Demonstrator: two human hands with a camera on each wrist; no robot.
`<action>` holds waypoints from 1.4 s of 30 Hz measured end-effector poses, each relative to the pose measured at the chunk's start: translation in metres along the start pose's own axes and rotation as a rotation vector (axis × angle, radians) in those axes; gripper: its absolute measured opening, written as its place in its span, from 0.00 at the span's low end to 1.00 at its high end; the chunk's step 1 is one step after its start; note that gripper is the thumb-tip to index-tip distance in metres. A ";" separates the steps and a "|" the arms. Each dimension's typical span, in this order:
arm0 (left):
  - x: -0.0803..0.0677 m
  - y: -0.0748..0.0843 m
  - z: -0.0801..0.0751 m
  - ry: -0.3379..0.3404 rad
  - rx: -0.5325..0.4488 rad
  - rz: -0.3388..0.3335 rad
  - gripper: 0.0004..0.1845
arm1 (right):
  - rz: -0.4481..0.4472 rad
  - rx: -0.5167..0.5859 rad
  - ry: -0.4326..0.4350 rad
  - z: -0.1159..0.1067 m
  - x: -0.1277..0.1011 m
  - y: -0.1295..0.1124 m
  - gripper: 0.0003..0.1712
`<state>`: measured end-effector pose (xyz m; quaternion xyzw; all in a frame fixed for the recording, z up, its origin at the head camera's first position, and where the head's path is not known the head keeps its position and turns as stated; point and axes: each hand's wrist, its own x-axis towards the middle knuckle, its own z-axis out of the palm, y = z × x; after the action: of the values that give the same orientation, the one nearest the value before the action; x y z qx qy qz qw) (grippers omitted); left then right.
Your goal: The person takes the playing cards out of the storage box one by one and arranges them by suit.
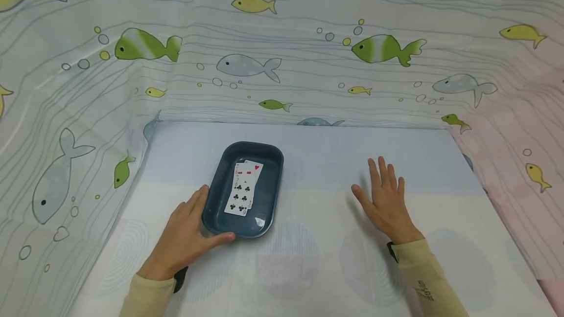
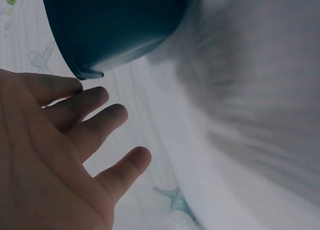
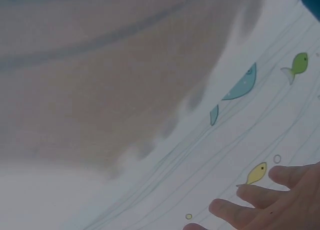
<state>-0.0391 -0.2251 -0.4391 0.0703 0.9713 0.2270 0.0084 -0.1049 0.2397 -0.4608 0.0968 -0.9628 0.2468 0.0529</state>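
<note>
My left hand [image 1: 185,238] lies flat, fingers straight, against the near-left corner of the dark tray [image 1: 220,180], which sits left of centre. It looks light, stiff and slick; I'd grip its rim (loose cards [image 1: 243,187] inside could slide). My right hand [image 1: 385,202] rests spread, empty, well right.

tray [image 1: 211,209]: dark teal plastic, smooth, slight gloss at the near rim
cards [image 1: 242,187]: glossy coated paper
table [image 1: 317,160]: smooth, matt, pale sheet
backdrop [image 1: 286,53]: thin printed cloth, creased
sleeves [image 1: 423,270]: soft cream knit
</note>
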 end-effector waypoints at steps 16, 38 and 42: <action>0.005 0.002 0.003 -0.012 0.017 0.024 0.70 | -0.005 0.010 0.012 0.001 0.009 -0.015 0.55; 0.006 0.001 0.009 -0.045 0.054 0.042 0.70 | -0.116 0.030 0.020 0.029 0.025 -0.063 0.59; 0.009 0.001 0.007 -0.054 0.040 0.018 0.70 | -0.156 0.039 0.022 0.035 0.031 -0.076 0.58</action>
<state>-0.0474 -0.2198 -0.4452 0.0854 0.9744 0.2056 0.0312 -0.1205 0.1524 -0.4515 0.1698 -0.9467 0.2615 0.0809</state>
